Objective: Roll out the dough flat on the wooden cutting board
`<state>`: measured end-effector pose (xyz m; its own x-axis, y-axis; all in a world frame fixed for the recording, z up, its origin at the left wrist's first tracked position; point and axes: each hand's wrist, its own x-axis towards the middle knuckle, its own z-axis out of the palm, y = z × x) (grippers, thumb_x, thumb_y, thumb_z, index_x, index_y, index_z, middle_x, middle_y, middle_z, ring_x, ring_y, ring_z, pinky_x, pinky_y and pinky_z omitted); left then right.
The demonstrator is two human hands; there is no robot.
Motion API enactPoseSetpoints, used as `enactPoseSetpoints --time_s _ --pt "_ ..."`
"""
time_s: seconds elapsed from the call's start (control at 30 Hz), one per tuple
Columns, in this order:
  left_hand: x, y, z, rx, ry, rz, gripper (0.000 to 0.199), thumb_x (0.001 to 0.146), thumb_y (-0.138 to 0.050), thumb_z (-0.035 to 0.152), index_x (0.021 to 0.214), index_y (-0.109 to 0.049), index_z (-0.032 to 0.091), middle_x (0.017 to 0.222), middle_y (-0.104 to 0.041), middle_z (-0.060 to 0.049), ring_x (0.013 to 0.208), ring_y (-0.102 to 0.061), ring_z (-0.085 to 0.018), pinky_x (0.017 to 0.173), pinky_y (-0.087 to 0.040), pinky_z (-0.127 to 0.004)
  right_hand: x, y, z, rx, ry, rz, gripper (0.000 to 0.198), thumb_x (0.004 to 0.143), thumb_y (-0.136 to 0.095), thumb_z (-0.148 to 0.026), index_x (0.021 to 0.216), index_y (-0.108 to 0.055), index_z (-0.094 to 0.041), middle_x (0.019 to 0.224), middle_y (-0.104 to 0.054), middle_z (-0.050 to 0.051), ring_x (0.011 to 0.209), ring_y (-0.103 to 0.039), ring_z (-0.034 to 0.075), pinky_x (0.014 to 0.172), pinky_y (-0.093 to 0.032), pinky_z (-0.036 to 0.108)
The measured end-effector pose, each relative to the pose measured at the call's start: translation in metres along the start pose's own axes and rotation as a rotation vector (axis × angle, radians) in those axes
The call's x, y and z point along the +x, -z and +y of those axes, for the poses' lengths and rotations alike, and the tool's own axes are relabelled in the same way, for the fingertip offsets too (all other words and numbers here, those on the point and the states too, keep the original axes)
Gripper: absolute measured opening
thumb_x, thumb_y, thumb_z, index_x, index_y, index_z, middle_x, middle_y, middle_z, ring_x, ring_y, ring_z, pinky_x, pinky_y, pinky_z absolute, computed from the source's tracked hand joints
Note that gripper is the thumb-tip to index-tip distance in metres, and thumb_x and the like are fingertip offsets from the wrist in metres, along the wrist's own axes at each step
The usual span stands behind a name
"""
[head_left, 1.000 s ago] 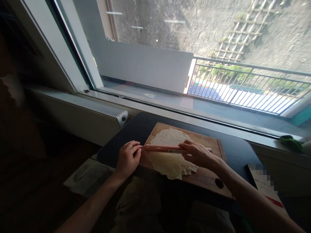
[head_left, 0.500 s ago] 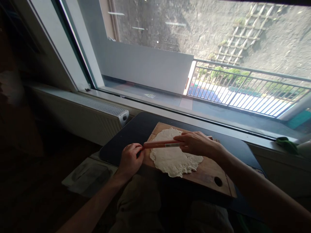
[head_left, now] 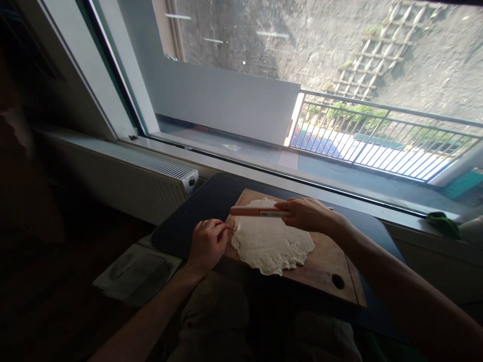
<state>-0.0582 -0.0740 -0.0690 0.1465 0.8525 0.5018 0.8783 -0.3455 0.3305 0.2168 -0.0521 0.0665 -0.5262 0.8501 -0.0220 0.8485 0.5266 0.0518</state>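
A thin, uneven sheet of dough (head_left: 269, 246) lies flat on a wooden cutting board (head_left: 320, 271) with a round hole near its right end. My right hand (head_left: 307, 213) is closed around one end of a slim pink rod with a pale label (head_left: 249, 211). The rod reaches left across the far part of the dough, its other end free. My left hand (head_left: 209, 244) is at the board's left edge, close to the dough, thumb and fingers pinched together. Something small and thin shows at its fingertips, too small to name.
The board rests on a dark table (head_left: 188, 216) against a large window with a sill (head_left: 264, 171). At the left stands a white radiator (head_left: 151, 176). A pale, flat, square-shaped thing (head_left: 136, 271) is below the table's left side. A green cloth-like thing (head_left: 443, 223) lies on the sill at right.
The pink rod's left end has come away from my left hand and moved up and to the right. My right hand has moved slightly up with it. My left hand has shifted a little right.
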Motion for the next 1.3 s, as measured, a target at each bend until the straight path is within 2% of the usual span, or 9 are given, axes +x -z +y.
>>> enactPoseSetpoints --time_s 0.13,0.33,0.47,0.63,0.8,0.9,1.03,1.2,1.3 --pt "0.010 -0.005 0.004 0.040 -0.003 -0.023 0.025 0.086 -0.045 0.025 0.094 -0.068 0.021 0.098 -0.064 -0.006 0.096 -0.057 -0.023 0.092 -0.040 -0.040 0.008 -0.005 0.006 0.051 0.058 -0.049 0.033 0.082 -0.051 -0.027 0.114 -0.060 -0.030 0.091 -0.067 0.000 0.070 -0.055 0.012 0.057 -0.031 0.024" --pt "0.019 -0.009 0.019 0.052 0.003 -0.033 0.029 0.089 -0.042 0.031 0.104 -0.065 0.022 0.104 -0.062 -0.007 0.100 -0.055 -0.023 0.096 -0.037 -0.042 0.008 -0.012 0.024 0.084 -0.062 -0.068 0.035 0.084 -0.048 -0.029 0.117 -0.059 -0.030 0.083 -0.065 -0.001 0.064 -0.053 0.011 0.055 -0.029 0.023" --pt "0.028 -0.013 0.026 0.093 -0.024 -0.103 0.027 0.088 -0.044 0.031 0.101 -0.066 0.022 0.106 -0.063 -0.007 0.100 -0.055 -0.025 0.096 -0.035 -0.044 0.007 -0.014 0.030 0.118 -0.050 -0.093 0.030 0.085 -0.049 -0.031 0.112 -0.060 -0.029 0.082 -0.065 0.000 0.064 -0.053 0.011 0.055 -0.029 0.023" --pt "0.056 -0.023 0.034 0.124 -0.005 -0.136 0.026 0.087 -0.044 0.030 0.099 -0.066 0.022 0.107 -0.063 -0.007 0.101 -0.055 -0.025 0.093 -0.037 -0.042 0.010 -0.016 0.041 0.097 -0.152 -0.064 0.027 0.084 -0.049 -0.030 0.108 -0.062 -0.027 0.082 -0.066 0.000 0.067 -0.054 0.012 0.056 -0.029 0.023" --pt "0.083 -0.035 0.045 0.150 -0.013 -0.207 0.027 0.087 -0.044 0.033 0.092 -0.067 0.019 0.103 -0.064 -0.009 0.097 -0.056 -0.026 0.087 -0.040 -0.042 0.007 -0.021 0.059 0.191 -0.175 -0.084 0.026 0.088 -0.047 -0.035 0.108 -0.062 -0.028 0.082 -0.066 0.000 0.065 -0.054 0.012 0.055 -0.030 0.022" --pt "0.094 -0.041 0.048 0.131 -0.077 -0.235 0.028 0.087 -0.043 0.031 0.100 -0.065 0.020 0.109 -0.063 -0.009 0.103 -0.054 -0.026 0.088 -0.039 -0.042 0.001 -0.023 0.071 0.183 -0.242 -0.066 0.025 0.088 -0.045 -0.035 0.101 -0.063 -0.025 0.078 -0.064 0.001 0.062 -0.051 0.012 0.055 -0.030 0.023" --pt "0.103 -0.048 0.048 0.139 -0.152 -0.324 0.028 0.085 -0.045 0.031 0.103 -0.064 0.020 0.113 -0.061 -0.009 0.108 -0.051 -0.027 0.089 -0.037 -0.042 -0.007 -0.023 0.080 0.240 -0.196 -0.098 0.022 0.087 -0.046 -0.033 0.098 -0.063 -0.024 0.074 -0.062 0.000 0.061 -0.050 0.011 0.056 -0.031 0.022" --pt "0.111 -0.056 0.052 0.199 -0.134 -0.326 0.037 0.087 -0.041 0.038 0.114 -0.060 0.022 0.111 -0.060 -0.012 0.107 -0.050 -0.031 0.088 -0.036 -0.048 -0.002 -0.021 0.082 0.232 -0.246 -0.071 0.023 0.087 -0.046 -0.033 0.101 -0.063 -0.025 0.077 -0.064 0.001 0.063 -0.052 0.012 0.057 -0.032 0.023" --pt "0.116 -0.060 0.054 0.235 -0.121 -0.362 0.039 0.089 -0.036 0.043 0.112 -0.062 0.025 0.112 -0.058 -0.013 0.107 -0.049 -0.033 0.088 -0.034 -0.052 -0.002 -0.024 0.083 0.242 -0.219 -0.092 0.022 0.087 -0.046 -0.031 0.098 -0.064 -0.024 0.076 -0.064 0.001 0.063 -0.052 0.012 0.057 -0.033 0.022"
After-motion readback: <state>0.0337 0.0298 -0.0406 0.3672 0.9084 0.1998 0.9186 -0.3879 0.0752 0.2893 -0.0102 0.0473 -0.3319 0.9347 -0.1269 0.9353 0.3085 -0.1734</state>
